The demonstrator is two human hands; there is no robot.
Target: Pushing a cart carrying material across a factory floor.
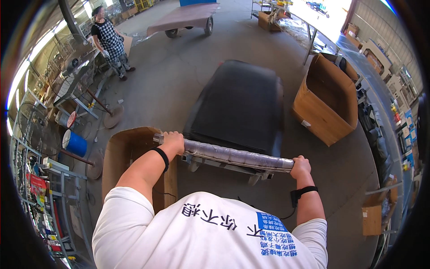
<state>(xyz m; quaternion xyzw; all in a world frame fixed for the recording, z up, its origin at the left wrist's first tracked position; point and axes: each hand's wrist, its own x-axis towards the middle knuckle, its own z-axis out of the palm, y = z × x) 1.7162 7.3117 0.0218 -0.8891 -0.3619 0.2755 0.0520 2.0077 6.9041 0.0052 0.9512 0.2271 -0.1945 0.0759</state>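
A push cart with a black flat deck (pixel 235 107) stands directly in front of me, its far edges slightly blurred. Across its near end runs a thick handle bar (pixel 237 155) wrapped in clear film. My left hand (pixel 174 142) is closed around the bar close to its left end, which pokes out past the fist. At the bar's right end, my right hand (pixel 301 167) is closed on it too. Both arms reach forward, with a black band on each wrist. Casters (pixel 253 180) show beneath the handle.
An open cardboard box (pixel 168 188) sits close by my left arm; a larger one (pixel 324 112) stands to the right. Fans, racks and a blue drum (pixel 75 143) line the left side. Farther off are a person in a checked apron (pixel 112 42) and a wheeled flat trailer (pixel 186 19).
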